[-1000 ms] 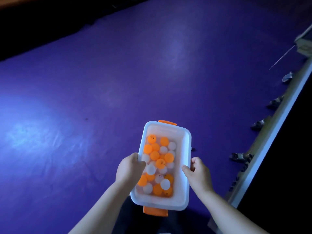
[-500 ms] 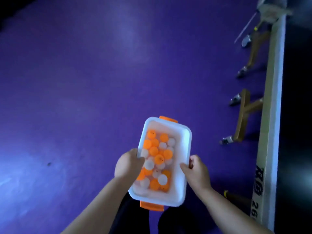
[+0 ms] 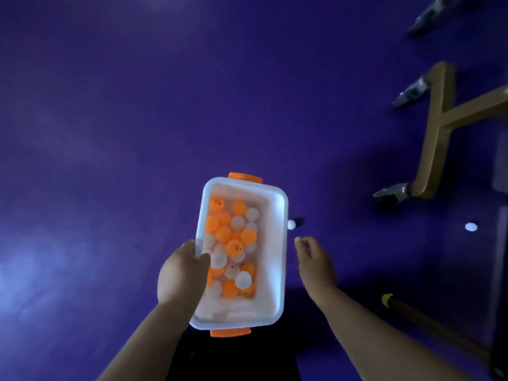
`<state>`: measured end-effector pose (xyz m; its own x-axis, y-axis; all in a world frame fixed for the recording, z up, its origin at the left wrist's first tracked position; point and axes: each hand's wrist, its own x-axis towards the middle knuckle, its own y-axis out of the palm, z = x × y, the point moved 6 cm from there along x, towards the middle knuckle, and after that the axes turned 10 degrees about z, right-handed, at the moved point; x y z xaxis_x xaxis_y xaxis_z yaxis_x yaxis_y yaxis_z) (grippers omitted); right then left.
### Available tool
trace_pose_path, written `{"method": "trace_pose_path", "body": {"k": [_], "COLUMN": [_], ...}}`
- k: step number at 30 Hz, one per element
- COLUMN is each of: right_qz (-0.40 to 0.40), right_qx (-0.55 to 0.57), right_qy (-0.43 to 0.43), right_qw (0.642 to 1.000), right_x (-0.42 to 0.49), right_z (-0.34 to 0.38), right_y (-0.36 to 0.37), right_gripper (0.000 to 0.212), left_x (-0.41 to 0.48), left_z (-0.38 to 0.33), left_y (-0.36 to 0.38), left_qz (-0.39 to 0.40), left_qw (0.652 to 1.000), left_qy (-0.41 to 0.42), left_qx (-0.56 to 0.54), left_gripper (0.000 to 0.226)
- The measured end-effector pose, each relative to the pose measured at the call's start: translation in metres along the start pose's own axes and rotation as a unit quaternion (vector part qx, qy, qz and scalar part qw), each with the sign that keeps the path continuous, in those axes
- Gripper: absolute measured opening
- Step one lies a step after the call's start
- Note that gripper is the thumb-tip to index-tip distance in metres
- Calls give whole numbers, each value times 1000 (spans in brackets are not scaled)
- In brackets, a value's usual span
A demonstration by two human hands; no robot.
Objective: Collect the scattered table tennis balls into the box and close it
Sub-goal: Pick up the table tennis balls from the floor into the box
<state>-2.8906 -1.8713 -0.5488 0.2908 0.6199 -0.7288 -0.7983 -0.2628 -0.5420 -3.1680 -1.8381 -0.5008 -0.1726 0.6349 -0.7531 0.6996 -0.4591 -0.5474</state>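
Because the white rectangular plastic box (image 3: 278, 270) with orange end latches (image 3: 245, 177) is carried by the left hand (image 3: 182, 273) alone, its thumb hooked over the 9 o'clock rim and its fingers out of sight beneath, the step in hand looks to be fetching the small white table tennis ball (image 3: 291, 224) that lies on the purple floor (image 3: 137, 133) just beside the box's 3 o'clock rim. The right hand (image 3: 313, 259) hovers near it, at the ball's 5 o'clock, fingers loosely extended and holding nothing. To do this well, I judge the box should be kept level, since the heap of orange and white balls (image 3: 233, 243) inside could roll out on a tilt. The right hand should also cup the ball from above rather than poke it, as so light a ball skids away easily. A second white ball (image 3: 471, 227) lies well apart at 3 o'clock, near the gold metal frame leg (image 3: 434, 133). The rim partly covers the nearer ball, the right fingers are blurred, no lid shows anywhere, and the dim light may hide other balls.
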Motion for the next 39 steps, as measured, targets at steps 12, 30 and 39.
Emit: {"method": "trace_pose_path", "body": {"k": [12, 30, 39], "right_qz": [108, -219, -270], "right_qx": [-217, 123, 135], "right_qy": [63, -162, -58], "right_qw": [968, 954, 951], "right_x": [274, 161, 145], "right_z": [-142, -81, -118], "right_y": [117, 17, -69], "right_gripper": [56, 33, 35], "left_x": [177, 165, 150], "left_z": [49, -13, -117], "left_y": [146, 182, 222], "left_qz": [-16, 32, 60], "left_qw": [999, 999, 991], "left_qy": [11, 21, 114], "left_qx": [-39, -34, -44], "left_gripper": [6, 3, 18]}}
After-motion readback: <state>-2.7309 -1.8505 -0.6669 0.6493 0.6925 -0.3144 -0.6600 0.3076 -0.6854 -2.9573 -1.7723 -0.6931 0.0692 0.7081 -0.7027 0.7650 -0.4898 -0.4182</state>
